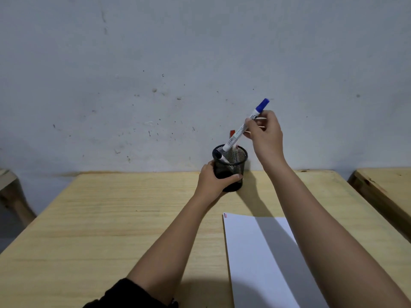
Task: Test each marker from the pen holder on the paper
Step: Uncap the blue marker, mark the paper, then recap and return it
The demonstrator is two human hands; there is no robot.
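Observation:
A black mesh pen holder (235, 165) stands near the table's far edge by the wall. My left hand (213, 181) is wrapped around its lower left side. My right hand (265, 134) pinches a white marker with a blue cap (240, 130), tilted, cap up and to the right, its lower end just inside the holder's rim. A black-capped marker (221, 157) and a red-capped marker (232, 132) also stand in the holder. A white sheet of paper (251, 252) lies on the table at the near right, partly under my right forearm, with small marks at its top left corner.
The wooden table (111, 218) meets a scuffed grey wall (155, 74). Another wooden table (387, 185) stands to the right across a gap. A wooden piece (11, 192) shows at the left edge.

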